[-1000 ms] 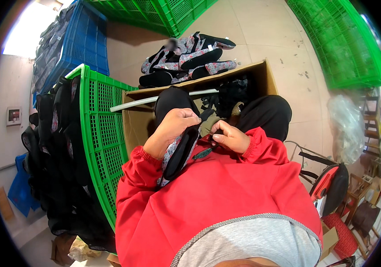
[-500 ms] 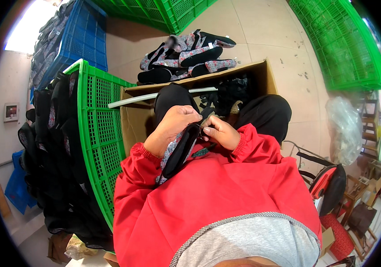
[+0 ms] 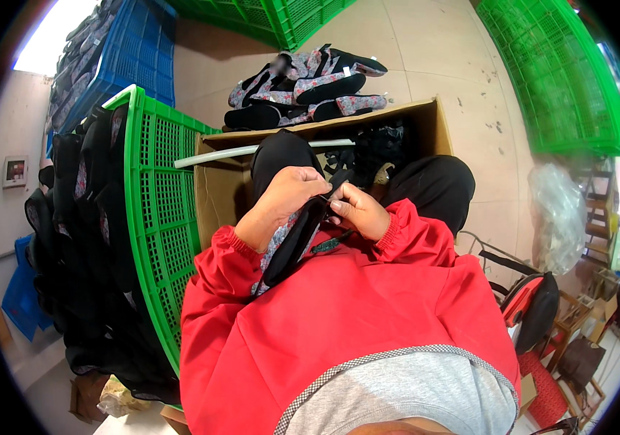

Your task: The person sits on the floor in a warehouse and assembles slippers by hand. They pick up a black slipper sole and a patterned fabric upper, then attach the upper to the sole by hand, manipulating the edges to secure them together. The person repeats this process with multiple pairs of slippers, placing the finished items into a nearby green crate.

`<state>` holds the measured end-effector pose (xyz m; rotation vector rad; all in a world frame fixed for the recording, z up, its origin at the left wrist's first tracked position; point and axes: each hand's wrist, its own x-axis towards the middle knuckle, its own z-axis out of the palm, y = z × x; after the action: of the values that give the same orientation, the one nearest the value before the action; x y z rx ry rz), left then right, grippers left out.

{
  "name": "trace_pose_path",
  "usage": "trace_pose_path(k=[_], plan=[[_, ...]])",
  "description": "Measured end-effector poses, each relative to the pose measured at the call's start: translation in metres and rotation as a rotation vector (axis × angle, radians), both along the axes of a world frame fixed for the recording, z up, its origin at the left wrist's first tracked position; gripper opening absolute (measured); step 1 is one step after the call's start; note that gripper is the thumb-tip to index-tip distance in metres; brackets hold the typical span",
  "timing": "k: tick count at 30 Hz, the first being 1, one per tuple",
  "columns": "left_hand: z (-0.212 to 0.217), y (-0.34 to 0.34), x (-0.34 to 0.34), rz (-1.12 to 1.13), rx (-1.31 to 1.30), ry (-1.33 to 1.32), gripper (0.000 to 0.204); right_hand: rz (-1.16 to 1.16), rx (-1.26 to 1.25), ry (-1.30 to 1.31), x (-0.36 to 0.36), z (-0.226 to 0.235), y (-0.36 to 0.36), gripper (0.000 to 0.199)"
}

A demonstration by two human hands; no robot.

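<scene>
By the cardboard box [image 3: 212, 196], the left hand [image 3: 289, 194] holds a floral shoe [image 3: 285, 249], the right hand [image 3: 359, 210] pinches a dark strip [image 3: 339, 179]; slackening could drop either.

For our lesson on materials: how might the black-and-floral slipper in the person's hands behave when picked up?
The slipper is probably light, since its visible surfaces look like cloth. It likely flexes yet keeps some shape: similar piled slippers show long, rounded outlines. It seems unlikely to roll, given its long, flattish form.
</scene>
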<state>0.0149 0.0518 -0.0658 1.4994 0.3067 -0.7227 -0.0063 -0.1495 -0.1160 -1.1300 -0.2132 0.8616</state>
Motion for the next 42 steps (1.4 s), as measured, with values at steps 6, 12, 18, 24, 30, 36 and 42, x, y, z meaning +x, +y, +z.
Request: trace_pose_path(k=[6, 12, 18, 24, 30, 36, 42], plan=[[-0.009, 0.001, 0.000, -0.001, 0.022, -0.036, 0.016, -0.003, 0.012, 0.020, 0.001, -0.007, 0.000, 0.016], [-0.013, 0.001, -0.001, 0.022, 0.021, -0.052, 0.016, -0.001, 0.013, 0.040, 0.002, -0.012, -0.001, 0.017], [-0.012, -0.002, 0.000, 0.079, 0.053, -0.118, 0.018, -0.075, 0.093, 0.076, 0.001, -0.023, 0.001, 0.018], [0.013, 0.017, 0.001, -0.088, 0.314, -0.338, 0.024, -0.185, 0.075, 0.237, -0.012, -0.007, -0.008, 0.020], [0.044, 0.033, -0.006, -0.478, 0.169, -0.831, 0.043, -0.200, 0.206, 0.192, -0.020, -0.025, -0.007, 0.020], [0.019, 0.019, -0.027, -0.482, 0.477, -1.020, 0.024, -0.213, 0.187, 0.147, -0.025, -0.024, -0.002, 0.023], [0.009, 0.008, -0.042, -0.111, 0.569, -1.035, 0.025, -0.218, 0.212, -0.057, -0.036, -0.024, 0.008, 0.031]])
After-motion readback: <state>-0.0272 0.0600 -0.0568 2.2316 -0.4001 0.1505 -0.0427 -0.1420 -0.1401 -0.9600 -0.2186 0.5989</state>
